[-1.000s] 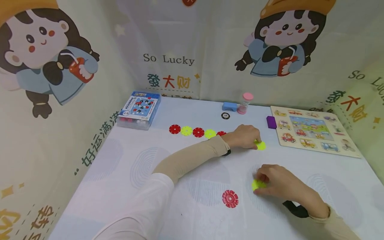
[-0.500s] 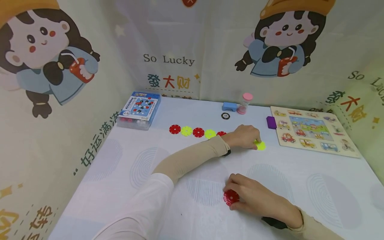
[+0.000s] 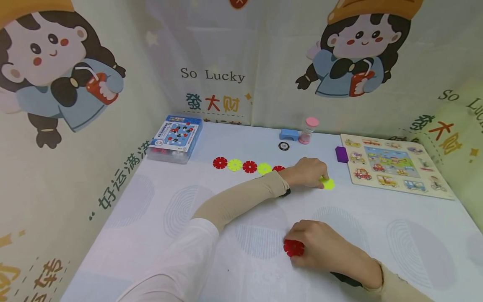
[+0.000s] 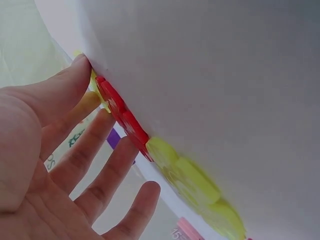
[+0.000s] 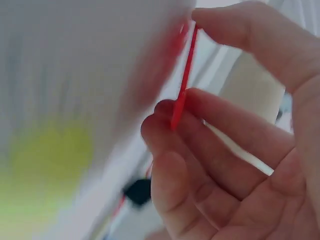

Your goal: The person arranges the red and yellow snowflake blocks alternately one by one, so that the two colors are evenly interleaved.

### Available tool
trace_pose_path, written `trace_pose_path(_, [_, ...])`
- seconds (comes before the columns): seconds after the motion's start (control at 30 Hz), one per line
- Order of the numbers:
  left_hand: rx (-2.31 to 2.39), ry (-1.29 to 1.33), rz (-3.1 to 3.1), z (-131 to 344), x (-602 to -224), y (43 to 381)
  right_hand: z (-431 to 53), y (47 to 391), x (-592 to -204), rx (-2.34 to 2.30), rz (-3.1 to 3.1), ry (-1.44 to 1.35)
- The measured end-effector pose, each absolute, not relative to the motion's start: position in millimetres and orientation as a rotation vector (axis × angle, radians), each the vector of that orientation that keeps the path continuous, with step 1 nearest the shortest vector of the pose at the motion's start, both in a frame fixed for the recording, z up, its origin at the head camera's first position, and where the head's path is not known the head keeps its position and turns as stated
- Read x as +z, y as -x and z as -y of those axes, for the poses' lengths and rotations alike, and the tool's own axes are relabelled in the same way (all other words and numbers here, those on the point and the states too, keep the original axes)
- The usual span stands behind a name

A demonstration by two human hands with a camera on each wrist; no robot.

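In the head view, a row of flat notched flower-shaped discs crosses the table, red (image 3: 220, 162) and yellow (image 3: 235, 165) in turn. The far-right yellow disc (image 3: 329, 183) sits at the fingertips of my left hand (image 3: 307, 172). The left wrist view shows that thumb (image 4: 75, 75) and forefinger pinching the disc's edges, other fingers spread. The left forearm covers part of the row. Nearer the front, my right hand (image 3: 320, 247) holds a red disc (image 3: 294, 248) between thumb and fingers. That red disc (image 5: 186, 75) appears edge-on in the right wrist view.
A boxed set (image 3: 175, 138) lies back left. Along the back are a blue block (image 3: 289, 134), a sand timer (image 3: 308, 130) and a round black-and-white chip (image 3: 284, 146). A purple block (image 3: 341, 154) touches a picture puzzle board (image 3: 400, 165). A blurred yellow patch (image 5: 52, 150) shows below the right wrist.
My right hand has left a yellow disc, moved left and forward to the red disc, and taken hold of it. That disc has shifted slightly right. The left hand has stayed put.
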State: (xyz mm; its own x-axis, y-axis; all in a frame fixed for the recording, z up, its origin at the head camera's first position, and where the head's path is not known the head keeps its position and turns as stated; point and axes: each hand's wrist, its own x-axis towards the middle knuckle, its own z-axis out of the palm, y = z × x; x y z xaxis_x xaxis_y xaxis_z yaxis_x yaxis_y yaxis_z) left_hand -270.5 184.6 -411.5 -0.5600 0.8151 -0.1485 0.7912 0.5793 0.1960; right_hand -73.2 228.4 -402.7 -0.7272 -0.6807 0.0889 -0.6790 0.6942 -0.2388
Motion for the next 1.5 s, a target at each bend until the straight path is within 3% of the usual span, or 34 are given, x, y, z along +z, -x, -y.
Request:
trace_pose_path(0.2, [0.121, -1.324, -2.588, -185.1, -408.5, 268.7, -297.7, 119.3, -386.5, -0.351, -3.079, 0.800])
trace_pose_path(0.4, [0.167, -1.302, -2.564, -184.2, -406.9, 268.8, -368.1, 159.0, -394.6, -0.358, -3.126, 0.373])
trace_pose_path(0.77, [0.174, -1.335, -2.578, -184.1, -406.4, 270.1, -366.4, 171.4, -412.9, -0.309, -3.175, 0.320])
trace_pose_path(0.93, [0.163, -1.332, -2.576, -184.0, -406.6, 269.6, -361.9, 161.2, -412.4, -0.342, -3.202, 0.311])
trace_pose_path(1.3, [0.202, -1.401, -2.478, -205.6, -406.1, 261.3, -299.7, 76.3, -402.8, -0.532, -2.811, 0.852])
trace_pose_path(1.5, [0.188, -1.407, -2.440, -220.4, -412.4, 262.3, -292.7, 69.2, -407.7, -0.406, -2.866, 0.799])
